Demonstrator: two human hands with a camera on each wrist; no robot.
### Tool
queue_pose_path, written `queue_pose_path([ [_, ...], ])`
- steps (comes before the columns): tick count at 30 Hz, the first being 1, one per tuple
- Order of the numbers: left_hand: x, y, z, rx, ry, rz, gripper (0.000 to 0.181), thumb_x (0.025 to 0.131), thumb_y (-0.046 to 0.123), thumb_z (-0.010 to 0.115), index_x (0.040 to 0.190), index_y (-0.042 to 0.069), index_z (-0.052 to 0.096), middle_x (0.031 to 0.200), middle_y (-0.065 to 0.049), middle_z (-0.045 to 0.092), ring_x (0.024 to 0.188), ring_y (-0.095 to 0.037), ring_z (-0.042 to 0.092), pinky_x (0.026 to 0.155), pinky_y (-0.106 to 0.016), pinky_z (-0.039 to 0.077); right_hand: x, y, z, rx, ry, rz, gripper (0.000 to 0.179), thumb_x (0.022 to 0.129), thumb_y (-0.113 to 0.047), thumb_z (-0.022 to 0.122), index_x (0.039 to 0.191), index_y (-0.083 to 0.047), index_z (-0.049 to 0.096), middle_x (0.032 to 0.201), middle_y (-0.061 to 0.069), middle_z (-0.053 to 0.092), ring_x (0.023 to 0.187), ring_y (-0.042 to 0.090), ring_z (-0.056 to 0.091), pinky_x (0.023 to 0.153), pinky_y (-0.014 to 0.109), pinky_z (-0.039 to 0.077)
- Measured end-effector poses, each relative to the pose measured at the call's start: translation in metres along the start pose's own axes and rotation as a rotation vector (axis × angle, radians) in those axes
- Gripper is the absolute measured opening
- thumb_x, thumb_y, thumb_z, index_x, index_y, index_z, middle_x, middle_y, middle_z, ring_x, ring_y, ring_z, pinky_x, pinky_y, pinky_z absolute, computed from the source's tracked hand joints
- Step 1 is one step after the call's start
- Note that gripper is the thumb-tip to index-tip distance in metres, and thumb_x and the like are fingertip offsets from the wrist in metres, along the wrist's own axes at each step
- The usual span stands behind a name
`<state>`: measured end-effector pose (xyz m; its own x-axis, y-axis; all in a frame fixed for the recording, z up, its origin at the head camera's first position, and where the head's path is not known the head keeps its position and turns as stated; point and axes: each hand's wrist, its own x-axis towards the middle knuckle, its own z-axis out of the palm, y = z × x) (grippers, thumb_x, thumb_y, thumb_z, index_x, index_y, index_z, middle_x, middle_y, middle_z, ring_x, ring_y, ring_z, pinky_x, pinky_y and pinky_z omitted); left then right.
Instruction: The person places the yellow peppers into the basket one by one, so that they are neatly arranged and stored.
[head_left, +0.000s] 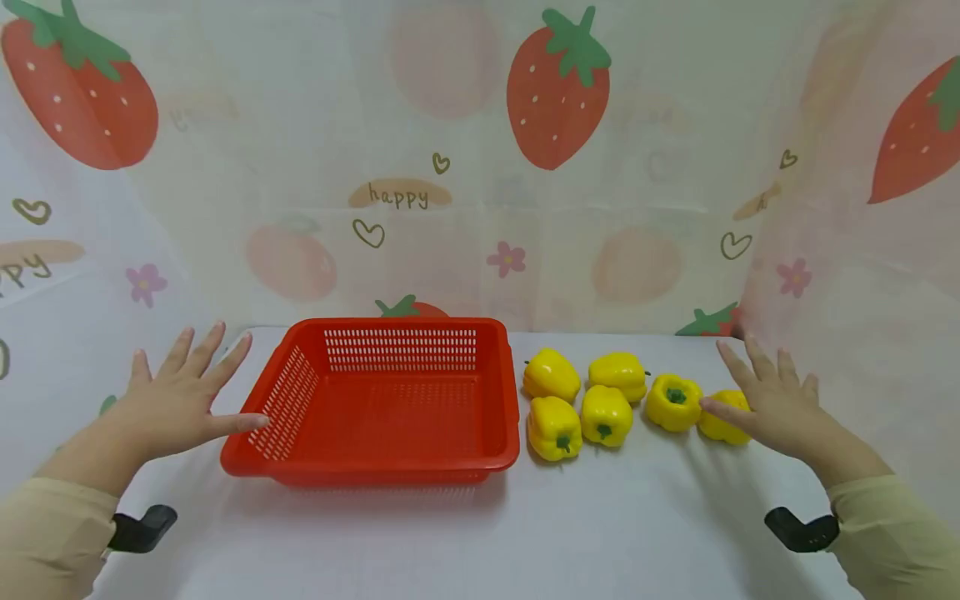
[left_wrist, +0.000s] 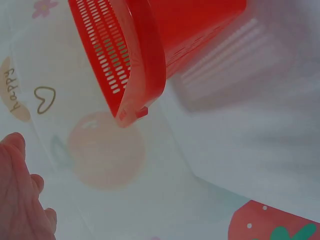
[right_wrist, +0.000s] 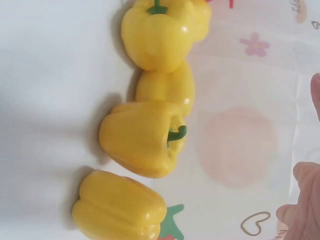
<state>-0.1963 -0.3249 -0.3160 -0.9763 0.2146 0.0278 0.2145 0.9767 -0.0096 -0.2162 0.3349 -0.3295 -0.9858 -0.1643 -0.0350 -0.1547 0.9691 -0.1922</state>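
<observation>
Left hand (head_left: 171,410): hovers at the left side of the red basket (head_left: 375,468) with fingers (head_left: 204,350) spread wide and thumb (head_left: 240,422) stretched out; grips nothing; in the left wrist view, appears in part at the edge, apart from the rim.
Right hand (head_left: 783,412): hovers near the right end of the yellow peppers (head_left: 607,413) with digits splayed about as wide; grips nothing; in the right wrist view, shows in part, clear of the nearest ones.
Surface (head_left: 480,554): white, reaching back to the cloth; carries basket and peppers.
Patterned cloth (head_left: 465,283): rises behind and along both sides; bears strawberries (head_left: 558,104), heart outlines (head_left: 369,234), pink flowers (head_left: 507,259) and the word "happy".
Basket: stands upright left of the middle, with slotted walls.
Peppers: six, right of the basket; four clustered in two rows, one just beside with green stem (head_left: 675,396) upward, one at far right.
In the way, head view: right thumb (head_left: 726,411) across part of the rightmost pepper; left thumb across the basket's left wall.
Sleeves (head_left: 56,533): beige, with black pieces (head_left: 142,530) near the wrists.
</observation>
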Motion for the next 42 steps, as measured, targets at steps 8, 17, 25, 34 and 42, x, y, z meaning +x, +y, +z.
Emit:
queue_pose_path([
  [8, 0.001, -0.002, 0.001, -0.034, 0.007, -0.004, 0.106, 0.072, 0.078, 0.044, 0.146, 0.023, -0.008, 0.150, -0.018, -0.017, 0.130, -0.044, -0.025, 0.086, -0.069, -0.026, 0.008, -0.002, 0.002, 0.058, 0.018, -0.023, 0.090, 0.086, -0.063, 0.042, 0.147, -0.017, -0.008, 0.147, 0.026, -0.017, 0.124, 0.061, -0.013, 0.086, 0.078, -0.008],
  [17, 0.000, -0.003, 0.002, -0.050, -0.003, -0.025, 0.106, 0.072, 0.078, 0.044, 0.147, 0.022, -0.007, 0.150, -0.019, -0.016, 0.130, -0.044, -0.024, 0.087, -0.069, -0.024, 0.018, -0.007, 0.010, 0.133, 0.034, -0.023, 0.089, 0.087, -0.061, 0.042, 0.147, -0.017, -0.007, 0.148, 0.023, -0.016, 0.129, 0.055, -0.008, 0.089, 0.078, -0.003],
  [25, 0.001, -0.005, 0.005, -0.064, -0.004, -0.021, 0.105, 0.074, 0.076, 0.045, 0.146, 0.022, -0.008, 0.149, -0.020, -0.017, 0.130, -0.047, -0.022, 0.087, -0.072, -0.020, 0.023, -0.009, 0.014, 0.247, 0.043, -0.060, 0.083, 0.092, -0.052, 0.042, 0.146, -0.015, -0.009, 0.148, 0.021, -0.020, 0.133, 0.048, -0.013, 0.093, 0.074, -0.005],
  [34, 0.005, -0.003, 0.013, -0.067, 0.007, -0.011, 0.105, 0.073, 0.077, 0.043, 0.147, 0.022, -0.008, 0.150, -0.021, -0.014, 0.131, -0.048, -0.019, 0.088, -0.074, -0.016, 0.026, -0.006, 0.025, 0.367, 0.048, -0.079, 0.079, 0.095, -0.044, 0.041, 0.146, -0.013, -0.011, 0.147, 0.024, -0.020, 0.132, 0.049, -0.014, 0.097, 0.071, -0.004],
  [42, 0.002, -0.005, 0.027, -0.051, 0.008, -0.002, 0.108, 0.071, 0.079, 0.043, 0.147, 0.022, -0.006, 0.151, -0.021, -0.008, 0.132, -0.050, -0.012, 0.088, -0.074, -0.016, 0.028, -0.019, 0.036, 0.450, 0.059, -0.083, 0.078, 0.095, -0.041, 0.043, 0.147, -0.009, -0.005, 0.147, 0.026, -0.017, 0.133, 0.047, -0.013, 0.097, 0.072, -0.003],
])
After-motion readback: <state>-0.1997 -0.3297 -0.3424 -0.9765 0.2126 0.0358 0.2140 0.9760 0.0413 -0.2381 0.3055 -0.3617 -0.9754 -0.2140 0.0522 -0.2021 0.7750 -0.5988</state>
